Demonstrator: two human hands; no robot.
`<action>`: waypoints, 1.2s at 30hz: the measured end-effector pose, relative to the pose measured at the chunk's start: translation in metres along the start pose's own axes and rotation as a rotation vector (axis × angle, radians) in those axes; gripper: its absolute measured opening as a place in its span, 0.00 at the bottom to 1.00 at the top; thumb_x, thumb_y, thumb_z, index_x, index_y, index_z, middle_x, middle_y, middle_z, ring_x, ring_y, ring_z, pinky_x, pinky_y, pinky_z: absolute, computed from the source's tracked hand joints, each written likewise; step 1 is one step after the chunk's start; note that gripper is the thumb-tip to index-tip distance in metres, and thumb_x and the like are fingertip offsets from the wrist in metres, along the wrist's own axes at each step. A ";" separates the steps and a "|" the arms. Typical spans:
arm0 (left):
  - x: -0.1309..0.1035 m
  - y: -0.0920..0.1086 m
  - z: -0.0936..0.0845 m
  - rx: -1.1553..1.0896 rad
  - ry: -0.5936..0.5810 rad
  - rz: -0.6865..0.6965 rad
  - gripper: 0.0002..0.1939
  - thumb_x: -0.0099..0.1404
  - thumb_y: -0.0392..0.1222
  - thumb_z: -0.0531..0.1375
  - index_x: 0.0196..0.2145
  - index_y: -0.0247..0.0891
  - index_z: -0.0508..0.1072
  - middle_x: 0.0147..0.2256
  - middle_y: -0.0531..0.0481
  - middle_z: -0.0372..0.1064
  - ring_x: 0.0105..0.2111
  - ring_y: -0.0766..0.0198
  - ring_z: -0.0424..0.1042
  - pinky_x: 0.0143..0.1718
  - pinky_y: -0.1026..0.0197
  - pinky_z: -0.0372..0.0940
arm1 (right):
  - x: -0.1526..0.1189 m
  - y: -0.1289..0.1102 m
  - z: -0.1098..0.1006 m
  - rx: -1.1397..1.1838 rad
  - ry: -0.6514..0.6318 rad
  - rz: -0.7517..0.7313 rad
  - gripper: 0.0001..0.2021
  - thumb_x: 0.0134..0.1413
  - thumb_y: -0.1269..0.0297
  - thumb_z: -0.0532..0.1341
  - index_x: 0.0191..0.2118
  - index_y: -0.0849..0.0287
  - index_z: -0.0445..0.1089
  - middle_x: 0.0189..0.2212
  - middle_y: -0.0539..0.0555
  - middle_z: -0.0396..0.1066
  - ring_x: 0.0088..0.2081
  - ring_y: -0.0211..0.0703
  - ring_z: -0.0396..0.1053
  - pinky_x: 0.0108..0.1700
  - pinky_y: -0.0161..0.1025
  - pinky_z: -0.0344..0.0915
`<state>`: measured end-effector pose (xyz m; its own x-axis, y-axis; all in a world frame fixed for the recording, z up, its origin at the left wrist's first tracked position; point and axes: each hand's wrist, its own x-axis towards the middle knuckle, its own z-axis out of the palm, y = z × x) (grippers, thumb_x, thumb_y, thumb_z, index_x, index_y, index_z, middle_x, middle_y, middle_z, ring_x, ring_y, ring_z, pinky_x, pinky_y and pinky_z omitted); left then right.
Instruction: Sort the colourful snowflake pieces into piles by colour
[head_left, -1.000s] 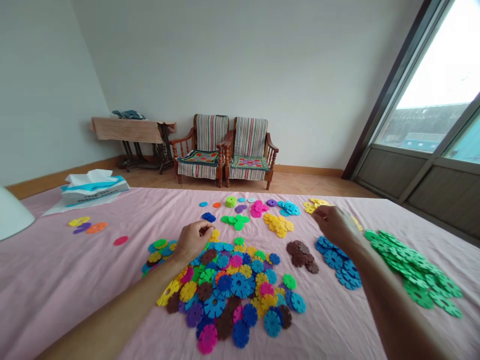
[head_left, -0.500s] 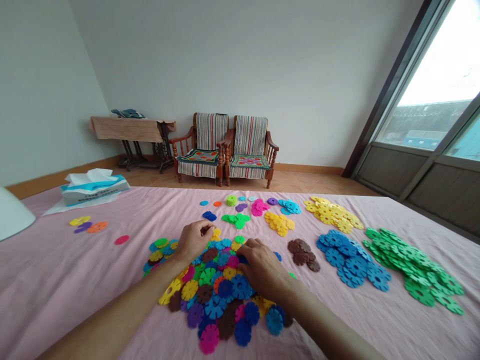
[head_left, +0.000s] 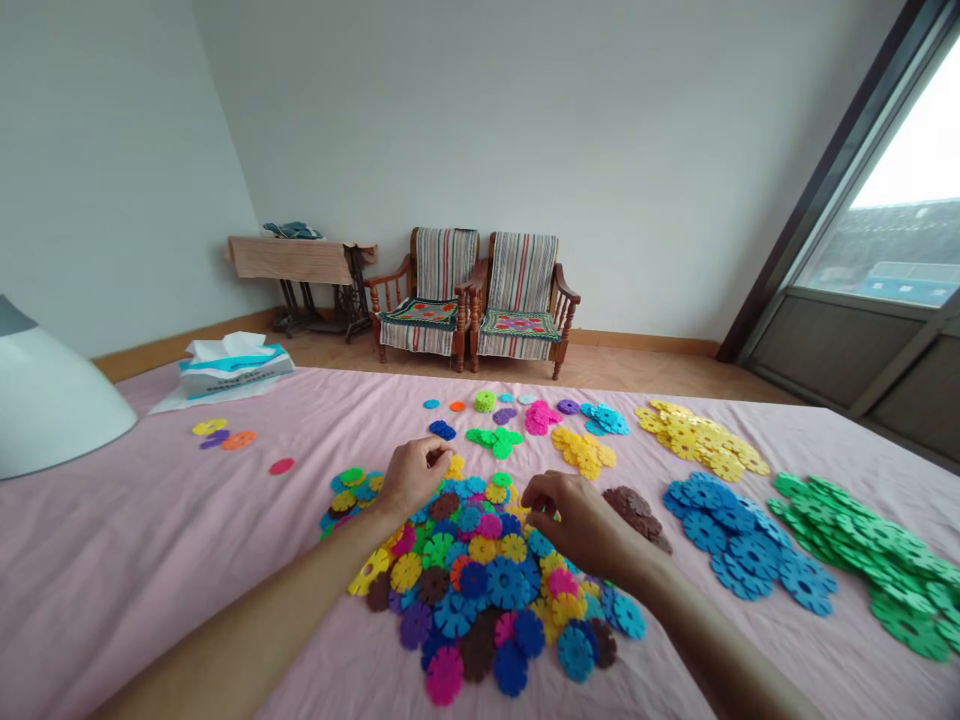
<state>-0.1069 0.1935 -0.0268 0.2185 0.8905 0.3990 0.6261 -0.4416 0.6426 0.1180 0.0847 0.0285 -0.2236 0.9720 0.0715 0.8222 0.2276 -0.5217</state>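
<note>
A heap of mixed-colour notched plastic discs (head_left: pixel 457 570) lies on the pink cloth in front of me. My left hand (head_left: pixel 417 478) is at the heap's far left edge, fingers curled and thumb against the fingertips, beside a few yellow discs (head_left: pixel 455 466). Whatever it pinches, if anything, is hidden. Over the right side of the heap is my right hand (head_left: pixel 576 512), its fingers bent down toward the thumb. A speck of green shows under its fingers, but I cannot make out a held piece. Brown discs (head_left: pixel 637 512) lie just beyond that hand.
Single-colour groups lie to the right: blue discs (head_left: pixel 750 540), green discs (head_left: pixel 862 550), yellow discs (head_left: pixel 697 438). Bright green discs (head_left: pixel 495 440) and pink discs (head_left: pixel 541 417) sit farther back. At left are a tissue box (head_left: pixel 236 372), a white rounded object (head_left: pixel 60 410) and a red disc (head_left: pixel 282 466).
The view has turned left, shifting the scene rightward. My right hand has lifted and moved right, uncovering discs in the heap. My left hand keeps its place and curled pose.
</note>
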 end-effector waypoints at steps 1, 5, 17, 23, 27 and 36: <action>0.000 0.000 0.000 -0.002 0.000 -0.003 0.10 0.58 0.39 0.56 0.30 0.37 0.77 0.27 0.52 0.76 0.27 0.63 0.73 0.29 0.66 0.62 | -0.002 -0.003 -0.003 0.001 -0.051 -0.014 0.07 0.47 0.73 0.58 0.34 0.60 0.71 0.32 0.53 0.72 0.34 0.40 0.67 0.37 0.35 0.60; 0.000 0.000 0.000 -0.011 -0.002 -0.008 0.10 0.58 0.39 0.56 0.30 0.38 0.77 0.27 0.52 0.76 0.27 0.63 0.73 0.29 0.66 0.63 | -0.013 -0.019 -0.006 0.018 -0.239 -0.098 0.12 0.41 0.70 0.63 0.37 0.59 0.70 0.37 0.53 0.70 0.39 0.42 0.66 0.39 0.36 0.60; 0.001 0.000 0.000 -0.011 -0.001 -0.001 0.09 0.57 0.39 0.56 0.29 0.38 0.77 0.26 0.52 0.76 0.26 0.63 0.73 0.28 0.66 0.63 | -0.012 -0.027 0.006 0.042 -0.187 -0.176 0.08 0.43 0.75 0.59 0.32 0.58 0.71 0.34 0.52 0.71 0.36 0.38 0.67 0.38 0.34 0.59; 0.001 0.001 -0.001 0.000 -0.012 0.006 0.10 0.57 0.39 0.56 0.29 0.38 0.77 0.26 0.52 0.76 0.26 0.63 0.72 0.27 0.66 0.62 | -0.003 0.012 -0.029 -0.029 0.033 -0.020 0.06 0.48 0.71 0.57 0.30 0.59 0.71 0.26 0.51 0.71 0.28 0.37 0.66 0.30 0.33 0.57; 0.001 0.003 -0.002 -0.002 -0.011 0.006 0.10 0.58 0.40 0.55 0.29 0.38 0.77 0.27 0.52 0.76 0.26 0.63 0.72 0.28 0.65 0.62 | -0.007 0.072 -0.067 -0.176 0.222 0.225 0.11 0.52 0.68 0.54 0.37 0.60 0.72 0.24 0.53 0.72 0.26 0.39 0.67 0.29 0.34 0.58; 0.002 0.001 -0.002 -0.009 -0.014 -0.004 0.10 0.56 0.41 0.56 0.30 0.39 0.77 0.27 0.52 0.77 0.27 0.62 0.74 0.28 0.65 0.63 | -0.044 0.166 -0.111 -0.506 0.286 0.793 0.12 0.49 0.68 0.55 0.35 0.59 0.76 0.37 0.68 0.75 0.38 0.58 0.73 0.34 0.45 0.63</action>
<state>-0.1075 0.1943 -0.0236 0.2271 0.8935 0.3873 0.6199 -0.4393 0.6501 0.3219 0.0858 0.0330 0.5703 0.8159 0.0956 0.8213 -0.5639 -0.0865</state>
